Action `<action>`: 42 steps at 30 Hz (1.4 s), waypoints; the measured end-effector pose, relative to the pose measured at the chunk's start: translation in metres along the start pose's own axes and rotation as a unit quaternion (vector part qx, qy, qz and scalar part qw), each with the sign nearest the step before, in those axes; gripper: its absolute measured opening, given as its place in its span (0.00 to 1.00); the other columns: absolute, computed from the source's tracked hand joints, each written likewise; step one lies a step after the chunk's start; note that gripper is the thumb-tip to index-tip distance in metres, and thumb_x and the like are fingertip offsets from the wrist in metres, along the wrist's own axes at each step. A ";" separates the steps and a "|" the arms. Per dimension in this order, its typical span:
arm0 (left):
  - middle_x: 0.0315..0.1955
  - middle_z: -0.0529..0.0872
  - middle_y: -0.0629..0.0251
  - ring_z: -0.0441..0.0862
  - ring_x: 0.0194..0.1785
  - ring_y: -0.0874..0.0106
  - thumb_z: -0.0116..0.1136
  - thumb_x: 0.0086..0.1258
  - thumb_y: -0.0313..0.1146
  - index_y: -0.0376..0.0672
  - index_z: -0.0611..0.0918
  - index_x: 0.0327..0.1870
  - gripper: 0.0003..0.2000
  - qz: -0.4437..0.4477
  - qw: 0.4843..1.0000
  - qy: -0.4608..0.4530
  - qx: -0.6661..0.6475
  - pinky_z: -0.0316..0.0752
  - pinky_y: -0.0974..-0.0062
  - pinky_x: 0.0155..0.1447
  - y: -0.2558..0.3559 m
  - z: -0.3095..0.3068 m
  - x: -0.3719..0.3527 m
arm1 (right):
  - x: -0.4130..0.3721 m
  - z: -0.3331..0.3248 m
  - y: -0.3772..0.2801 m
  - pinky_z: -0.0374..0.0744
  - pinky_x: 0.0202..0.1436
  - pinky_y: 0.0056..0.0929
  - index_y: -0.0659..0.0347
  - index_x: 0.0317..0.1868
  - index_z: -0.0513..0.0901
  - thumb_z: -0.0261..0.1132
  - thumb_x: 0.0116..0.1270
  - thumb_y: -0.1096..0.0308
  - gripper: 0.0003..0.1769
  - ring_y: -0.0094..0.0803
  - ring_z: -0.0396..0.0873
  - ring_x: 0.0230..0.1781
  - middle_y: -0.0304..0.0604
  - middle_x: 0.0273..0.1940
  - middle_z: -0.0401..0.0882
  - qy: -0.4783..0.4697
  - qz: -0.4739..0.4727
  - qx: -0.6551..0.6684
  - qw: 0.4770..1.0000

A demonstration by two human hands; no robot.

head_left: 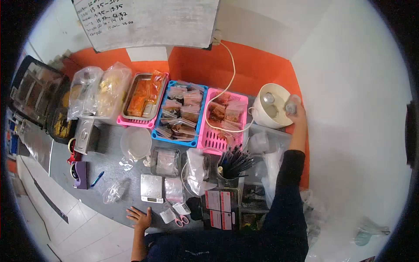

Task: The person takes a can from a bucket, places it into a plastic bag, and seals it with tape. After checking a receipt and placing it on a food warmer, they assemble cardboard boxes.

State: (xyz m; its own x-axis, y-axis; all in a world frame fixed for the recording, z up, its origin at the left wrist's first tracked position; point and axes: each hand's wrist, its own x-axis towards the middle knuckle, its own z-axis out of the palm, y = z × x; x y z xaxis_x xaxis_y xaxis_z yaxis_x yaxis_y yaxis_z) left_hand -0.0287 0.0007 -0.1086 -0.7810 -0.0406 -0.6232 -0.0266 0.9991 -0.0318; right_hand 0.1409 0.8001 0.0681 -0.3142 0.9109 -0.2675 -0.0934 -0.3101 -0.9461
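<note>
My right hand (297,115) is at the right rim of a cream bucket (283,122), closed around a clear bottle-like container (292,103). Inside the bucket lies another small clear container (269,98). My left hand (139,217) rests on the front edge of the dark table (114,162) with its fingers spread, holding nothing. Just beyond it sits a small scale (152,187), and to its right are pink-handled scissors (181,221).
Blue (174,140) and pink (219,145) baskets hold small packets. A metal tray (150,114) holds orange packs. A white cable (232,70) crosses the pink basket. Black utensils (234,161) stand in a holder. A tape dispenser (79,174) is at left.
</note>
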 end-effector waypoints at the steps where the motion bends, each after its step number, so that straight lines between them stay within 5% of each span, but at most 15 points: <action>1: 0.68 0.21 0.44 0.24 0.68 0.33 0.37 0.59 0.71 0.39 0.32 0.70 0.52 -0.003 1.000 -0.003 -0.002 0.45 0.23 0.56 -0.009 0.012 0.005 | -0.006 0.007 -0.001 0.78 0.36 0.37 0.58 0.46 0.72 0.72 0.46 0.52 0.30 0.45 0.76 0.42 0.42 0.44 0.74 0.054 0.040 -0.284 0.956; 3: 0.68 0.20 0.45 0.22 0.69 0.35 0.37 0.59 0.72 0.40 0.32 0.70 0.53 0.036 0.999 0.012 0.026 0.44 0.23 0.56 -0.018 0.023 0.017 | 0.000 0.011 0.009 0.79 0.39 0.36 0.60 0.45 0.74 0.76 0.38 0.52 0.34 0.46 0.78 0.40 0.43 0.46 0.77 0.142 -0.017 -0.385 0.912; 5: 0.68 0.20 0.47 0.21 0.69 0.36 0.37 0.58 0.72 0.40 0.31 0.70 0.53 0.030 0.999 0.010 0.024 0.43 0.23 0.57 -0.014 0.021 0.016 | 0.015 0.009 0.013 0.78 0.44 0.37 0.61 0.49 0.73 0.77 0.35 0.53 0.39 0.46 0.79 0.45 0.49 0.47 0.78 0.065 -0.072 -0.589 0.803; 8: 0.68 0.19 0.47 0.21 0.69 0.37 0.38 0.58 0.73 0.41 0.31 0.70 0.53 -0.007 1.000 -0.005 -0.007 0.41 0.23 0.57 0.008 -0.009 -0.008 | 0.019 0.010 0.029 0.76 0.50 0.39 0.60 0.53 0.72 0.77 0.34 0.54 0.43 0.46 0.77 0.49 0.53 0.47 0.79 0.029 -0.140 -0.637 0.757; 11: 0.68 0.19 0.47 0.21 0.69 0.37 0.38 0.58 0.72 0.41 0.30 0.69 0.53 -0.010 1.000 -0.012 -0.013 0.40 0.23 0.57 0.002 -0.002 -0.001 | 0.028 0.006 0.055 0.77 0.48 0.38 0.61 0.54 0.72 0.77 0.36 0.54 0.42 0.48 0.78 0.46 0.57 0.43 0.79 0.012 -0.280 -0.598 0.751; 18: 0.68 0.18 0.47 0.20 0.68 0.36 0.38 0.58 0.72 0.41 0.30 0.69 0.53 0.031 0.999 -0.010 0.009 0.41 0.23 0.57 -0.013 0.014 0.012 | 0.016 0.014 0.057 0.73 0.55 0.41 0.59 0.56 0.69 0.79 0.37 0.58 0.44 0.52 0.74 0.52 0.58 0.48 0.76 -0.006 -0.219 -0.608 0.763; 21: 0.67 0.18 0.47 0.20 0.68 0.35 0.38 0.58 0.72 0.41 0.29 0.69 0.53 -0.037 0.998 -0.026 -0.047 0.42 0.23 0.57 0.019 -0.021 -0.019 | 0.013 0.012 0.070 0.74 0.51 0.40 0.59 0.56 0.71 0.78 0.39 0.58 0.41 0.51 0.75 0.50 0.59 0.46 0.77 0.016 -0.253 -0.592 0.765; 24: 0.67 0.18 0.47 0.21 0.68 0.35 0.39 0.58 0.72 0.41 0.29 0.69 0.53 -0.011 1.000 -0.018 -0.008 0.42 0.23 0.57 0.008 -0.010 -0.007 | 0.009 0.013 0.079 0.72 0.54 0.42 0.58 0.59 0.69 0.77 0.40 0.57 0.44 0.53 0.73 0.52 0.60 0.48 0.76 0.049 -0.297 -0.560 0.772; 26: 0.67 0.18 0.47 0.21 0.68 0.35 0.38 0.58 0.72 0.41 0.29 0.69 0.53 -0.013 1.000 -0.016 -0.015 0.42 0.23 0.57 0.007 -0.009 -0.008 | 0.002 0.019 0.078 0.68 0.58 0.44 0.57 0.62 0.66 0.76 0.41 0.56 0.46 0.54 0.70 0.54 0.60 0.51 0.74 0.089 -0.302 -0.612 0.726; 32: 0.68 0.18 0.49 0.20 0.69 0.37 0.38 0.58 0.72 0.42 0.29 0.69 0.53 0.003 1.000 -0.010 -0.006 0.42 0.23 0.57 -0.005 0.006 0.005 | -0.001 0.018 0.072 0.61 0.63 0.46 0.55 0.66 0.63 0.74 0.44 0.53 0.48 0.53 0.67 0.57 0.59 0.54 0.71 0.033 -0.319 -0.612 0.723; 36: 0.68 0.18 0.50 0.20 0.69 0.38 0.38 0.58 0.73 0.43 0.29 0.69 0.53 -0.039 0.998 -0.034 -0.038 0.41 0.24 0.58 0.015 -0.019 -0.014 | -0.003 0.022 0.071 0.61 0.63 0.47 0.53 0.65 0.64 0.74 0.45 0.53 0.46 0.52 0.67 0.58 0.57 0.55 0.71 0.057 -0.289 -0.619 0.728; 38: 0.68 0.18 0.50 0.19 0.69 0.38 0.38 0.58 0.73 0.43 0.29 0.69 0.53 -0.004 0.999 -0.029 -0.015 0.40 0.24 0.58 -0.008 0.007 0.010 | -0.019 0.033 0.059 0.65 0.61 0.46 0.54 0.61 0.67 0.74 0.44 0.52 0.43 0.53 0.68 0.57 0.54 0.56 0.72 0.046 -0.201 -0.620 0.757; 41: 0.68 0.18 0.50 0.19 0.69 0.39 0.38 0.58 0.73 0.43 0.30 0.70 0.53 0.006 1.000 -0.025 0.001 0.39 0.24 0.59 -0.004 0.004 0.004 | -0.013 0.026 0.054 0.71 0.56 0.43 0.56 0.59 0.67 0.75 0.43 0.52 0.43 0.52 0.72 0.53 0.50 0.55 0.72 0.040 -0.198 -0.564 0.801; 42: 0.68 0.18 0.50 0.19 0.69 0.39 0.39 0.58 0.73 0.42 0.30 0.69 0.53 -0.015 0.999 -0.028 -0.005 0.39 0.24 0.59 0.006 -0.008 -0.005 | -0.003 0.018 0.061 0.73 0.54 0.41 0.56 0.58 0.67 0.75 0.44 0.53 0.42 0.51 0.73 0.51 0.49 0.55 0.72 0.064 -0.264 -0.525 0.807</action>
State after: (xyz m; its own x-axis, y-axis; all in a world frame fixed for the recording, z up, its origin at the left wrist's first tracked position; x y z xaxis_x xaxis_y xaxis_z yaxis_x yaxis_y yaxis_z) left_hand -0.0299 0.0071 -0.0994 -0.7439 -0.0713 -0.6644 -0.0560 0.9974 -0.0444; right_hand 0.1191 0.7736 0.0145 -0.3863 0.8820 0.2699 0.6905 0.4705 -0.5494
